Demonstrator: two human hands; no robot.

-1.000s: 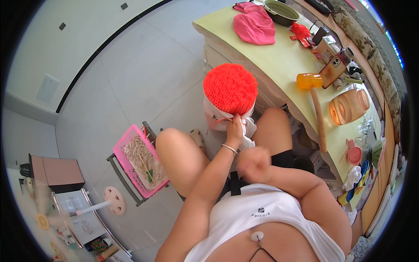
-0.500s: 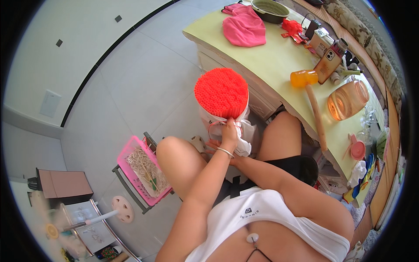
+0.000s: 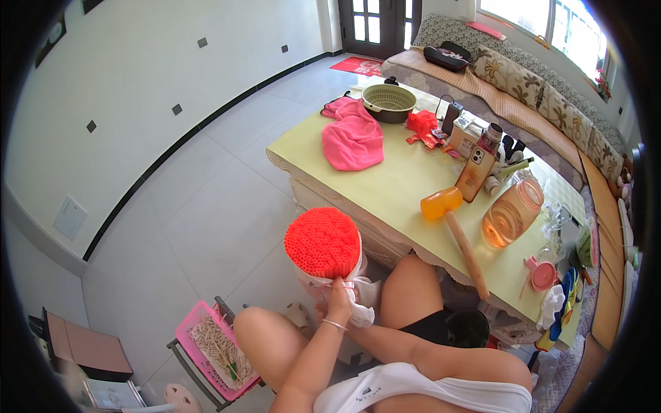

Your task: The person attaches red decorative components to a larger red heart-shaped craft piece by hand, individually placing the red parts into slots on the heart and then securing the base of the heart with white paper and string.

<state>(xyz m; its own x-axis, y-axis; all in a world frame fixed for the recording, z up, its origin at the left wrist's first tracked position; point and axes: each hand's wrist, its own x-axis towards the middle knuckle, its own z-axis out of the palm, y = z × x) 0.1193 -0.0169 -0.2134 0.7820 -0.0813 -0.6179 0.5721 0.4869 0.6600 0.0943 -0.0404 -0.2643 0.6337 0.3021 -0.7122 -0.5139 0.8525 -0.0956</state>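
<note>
A thick bundle of thin red tubes, like drinking straws (image 3: 322,241), stands upright in a white plastic bag (image 3: 362,311) between my knees. My left hand (image 3: 338,297), a bracelet on its wrist, is closed on the bag's gathered edge, just below the tube ends. Crossing beneath the left wrist, my right hand (image 3: 321,311) lies against the lower side of the bag; its fingers are mostly hidden. By my left knee is a pink basket (image 3: 184,337) of short pale sticks. On the table at right rests a mallet (image 3: 463,241) with an orange head and wooden handle.
The pale green table (image 3: 303,148) bears a pink cloth (image 3: 354,141), a green strainer basket (image 3: 389,103), a propped phone (image 3: 476,172), a jar of amber liquid (image 3: 513,213) and a pink cup (image 3: 543,275). Its edge runs close beside the bundle. A sofa (image 3: 523,86) stands behind it.
The view has tilted up, so the bundle, table and basket sit lower in it, and the door and window now show. My left hand keeps its hold on the bag; the right fingers show less.
</note>
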